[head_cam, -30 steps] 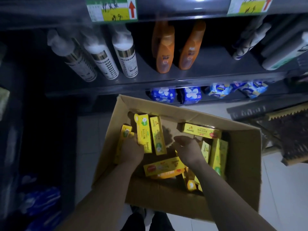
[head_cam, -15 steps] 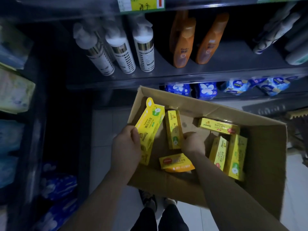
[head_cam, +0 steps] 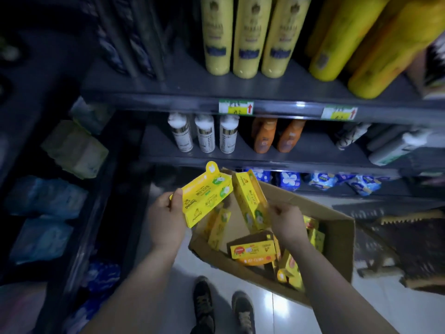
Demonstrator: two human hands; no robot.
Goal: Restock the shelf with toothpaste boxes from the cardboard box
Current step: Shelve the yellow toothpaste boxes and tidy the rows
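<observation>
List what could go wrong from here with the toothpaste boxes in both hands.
1. The left hand grips its yellow pack by one end only; it may slip.
2. The right hand holds its toothpaste box by the lower end, so it might tip back into the cardboard box.

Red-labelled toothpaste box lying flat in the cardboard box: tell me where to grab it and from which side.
Pinch the red-labelled toothpaste box across its two long edges near mid-length, coming straight down from above: it lies face-up, and the cardboard box walls close off its sides.
</observation>
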